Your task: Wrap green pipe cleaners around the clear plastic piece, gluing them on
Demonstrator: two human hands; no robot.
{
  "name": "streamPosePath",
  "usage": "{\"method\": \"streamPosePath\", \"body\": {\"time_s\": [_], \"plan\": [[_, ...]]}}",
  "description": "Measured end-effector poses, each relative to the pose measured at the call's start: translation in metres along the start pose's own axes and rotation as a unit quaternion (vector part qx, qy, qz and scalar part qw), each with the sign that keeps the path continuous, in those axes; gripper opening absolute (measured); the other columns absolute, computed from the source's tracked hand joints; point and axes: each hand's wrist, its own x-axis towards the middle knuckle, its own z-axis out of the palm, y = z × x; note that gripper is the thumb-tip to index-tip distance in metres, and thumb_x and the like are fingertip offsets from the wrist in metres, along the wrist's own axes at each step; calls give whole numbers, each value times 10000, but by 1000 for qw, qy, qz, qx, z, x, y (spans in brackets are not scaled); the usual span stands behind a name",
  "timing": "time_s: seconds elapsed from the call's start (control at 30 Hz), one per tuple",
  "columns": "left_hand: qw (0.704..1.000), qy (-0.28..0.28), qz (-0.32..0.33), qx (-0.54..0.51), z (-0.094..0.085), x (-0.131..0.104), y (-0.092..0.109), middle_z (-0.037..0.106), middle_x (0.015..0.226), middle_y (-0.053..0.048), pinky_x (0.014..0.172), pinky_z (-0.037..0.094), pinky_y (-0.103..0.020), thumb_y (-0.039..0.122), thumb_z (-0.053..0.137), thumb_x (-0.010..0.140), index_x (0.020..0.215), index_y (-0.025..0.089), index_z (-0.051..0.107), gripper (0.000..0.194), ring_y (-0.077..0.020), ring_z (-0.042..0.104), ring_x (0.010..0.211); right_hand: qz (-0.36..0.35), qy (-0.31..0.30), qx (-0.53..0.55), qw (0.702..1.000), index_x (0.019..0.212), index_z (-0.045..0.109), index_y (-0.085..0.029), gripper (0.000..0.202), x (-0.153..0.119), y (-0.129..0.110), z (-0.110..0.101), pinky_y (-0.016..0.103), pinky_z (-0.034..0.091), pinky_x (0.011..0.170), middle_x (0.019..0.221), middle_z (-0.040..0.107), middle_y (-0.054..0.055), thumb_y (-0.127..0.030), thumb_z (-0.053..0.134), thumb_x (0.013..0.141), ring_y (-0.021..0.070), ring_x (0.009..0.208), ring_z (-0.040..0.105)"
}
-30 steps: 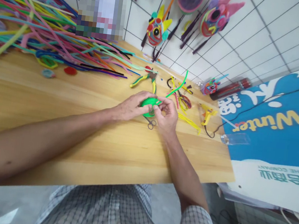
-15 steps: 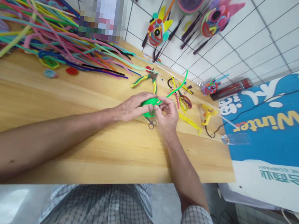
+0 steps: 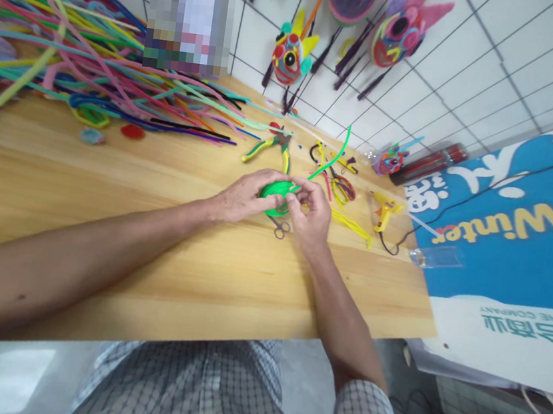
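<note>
A bright green coiled piece (image 3: 274,191), wound of what looks like pipe cleaner, is held between my two hands above the table. My left hand (image 3: 242,196) is closed around its left side, thumb across the front. My right hand (image 3: 312,215) pinches the green pipe cleaner (image 3: 332,163) at the coil's right edge, and its loose end sticks up and to the right. Below the coil lies a small pair of scissors (image 3: 281,229), blades partly hidden. Just behind my hands are pliers (image 3: 267,149) with yellow-green handles.
Many coloured pipe cleaners (image 3: 98,57) are heaped at the back left. To the right lie yellow strips (image 3: 352,225), scissors with coloured handles (image 3: 343,190) and a yellow glue gun (image 3: 385,212) with its cord. Decorated masks (image 3: 291,58) hang on the tiled wall.
The loose green end has swung slightly up and to the right. Both hands keep their hold on the coil, with only a slight shift of the right fingers.
</note>
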Motion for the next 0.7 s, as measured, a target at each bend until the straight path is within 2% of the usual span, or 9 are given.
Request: {"method": "streamPosePath", "body": {"time_s": [0.1,0.2,0.33,0.57,0.7], "plan": [[1000,8,-6,4,1,-1,-2,743,1442,-132,1180,543,-458,474,655,1020,1458,187,683,525,-291,697,1326,-47,-10,-76,996,1243,751,-286,226,4,-1,-9,393,615,841,964,743,28,-343,660,1045,213,829,677],[1000,8,-12,18,1,-2,-3,741,1430,-131,1180,545,-443,477,631,1023,1457,169,676,535,-283,694,1322,-86,0,-122,989,1138,782,-286,144,6,-1,-16,404,612,876,942,764,37,-328,670,1059,226,840,690],[999,7,-15,30,0,-3,-2,733,1441,-111,1194,537,-445,472,617,1027,1456,193,669,514,-279,682,1330,-69,6,-147,987,1010,795,-293,120,5,-2,-20,403,593,868,865,725,33,-338,692,1051,232,831,674],[999,15,-14,26,1,-3,-2,734,1401,-125,1174,541,-428,511,602,1037,1444,160,662,541,-273,685,1296,-81,42,-144,985,937,797,-291,134,3,0,-16,403,584,865,882,698,39,-327,712,1033,235,889,660],[999,15,-19,23,2,-3,-2,735,1400,-122,1176,539,-446,528,602,1036,1430,172,665,535,-282,681,1292,-59,33,-117,991,897,761,-276,132,3,2,-13,388,585,832,890,704,33,-315,712,1013,221,863,643]]}}
